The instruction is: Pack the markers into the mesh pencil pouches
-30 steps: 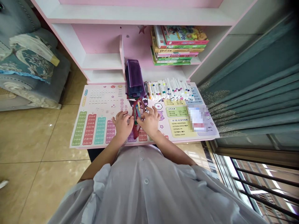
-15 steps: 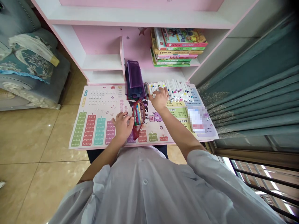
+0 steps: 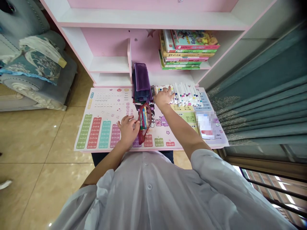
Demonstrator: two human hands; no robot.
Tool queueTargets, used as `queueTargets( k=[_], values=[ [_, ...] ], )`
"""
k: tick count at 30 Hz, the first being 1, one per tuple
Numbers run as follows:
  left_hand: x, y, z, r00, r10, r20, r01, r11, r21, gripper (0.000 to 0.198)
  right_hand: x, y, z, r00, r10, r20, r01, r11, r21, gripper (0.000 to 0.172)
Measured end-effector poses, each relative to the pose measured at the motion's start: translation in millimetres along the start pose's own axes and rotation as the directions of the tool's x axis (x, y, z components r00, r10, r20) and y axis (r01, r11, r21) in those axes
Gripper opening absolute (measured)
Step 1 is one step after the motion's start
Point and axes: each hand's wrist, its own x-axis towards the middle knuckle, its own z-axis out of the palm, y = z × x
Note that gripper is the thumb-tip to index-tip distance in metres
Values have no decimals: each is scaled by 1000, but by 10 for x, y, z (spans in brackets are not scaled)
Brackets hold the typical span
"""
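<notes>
On the times-table desk mat [image 3: 107,95] covering the worktop [image 3: 203,147], the 2 hands work apart. The left hand [image 3: 128,130] sits on the near edge of the mat, its fingers curled almost shut against the side of a red-rimmed pouch [image 3: 147,111], which it appears to have hold of. The pouch lies open just right of that hand, with a bunch of felt pens [image 3: 144,118] showing inside. The right hand [image 3: 163,97] is at the far edge of the mat, fingers spread and touching the left end of a long row of white-barrelled markers [image 3: 185,95] lying side by side; whether it has hold of 1 is hidden. A stack of purple mesh pouches [image 3: 141,81] stands at the far edge of the mat, just left of the markers. A pixelated card [image 3: 205,126] lies on the mat's right end. Books [image 3: 189,49] fill a pink shelf beyond the mat, a teal curtain [image 3: 259,95] hangs to its right, and a sofa [image 3: 35,60] stands to its left.
</notes>
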Motion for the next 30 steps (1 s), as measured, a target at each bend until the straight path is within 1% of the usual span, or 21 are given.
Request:
queueTargets(
  k=[3, 7, 12, 14, 16, 18, 20, 24, 27, 30],
  values=[
    [-5, 1, 8, 1000, -5, -9, 5, 1000, 4, 21, 83, -64, -15, 1000, 5, 31, -4, 1000, -28, 38],
    [-7, 1, 15, 1000, -2, -12, 2, 1000, 4, 20, 174, -105, -37, 999, 13, 53, -13, 1000, -15, 37],
    [1, 2, 15, 1000, 13, -18, -13, 1000, 0, 21, 140, -99, -103, 997, 8, 78, -4, 999, -50, 37],
    [3, 6, 12, 1000, 13, -13, -13, 1000, 1, 22, 79, -61, -147, 999, 12, 52, -11, 1000, -22, 35],
    [4, 11, 7, 1000, 13, -4, -13, 1000, 2, 22, -20, 5, -205, 1000, 27, -10, -27, 998, 48, 29],
    [4, 16, 3, 1000, 11, 1, -11, 1000, 2, 22, -174, 94, -277, 995, 64, -73, -52, 987, 152, 20],
    [4, 19, 3, 1000, 7, 1, -7, 1000, 8, 21, -392, 189, -354, 989, 92, -114, -57, 960, 274, 17],
    [7, 28, 8, 1000, 12, -7, -12, 1000, 23, 19, -970, 316, -461, 986, 33, -161, 50, 876, 480, 20],
    [13, 42, 10, 1000, 19, -9, -19, 1000, 22, 19, -1395, 307, -461, 990, -3, -139, 79, 837, 542, 18],
    [17, 57, 14, 1000, 20, -8, -20, 1000, 19, 19, -1685, 218, -413, 993, -28, -119, 90, 829, 552, 18]
  ],
)
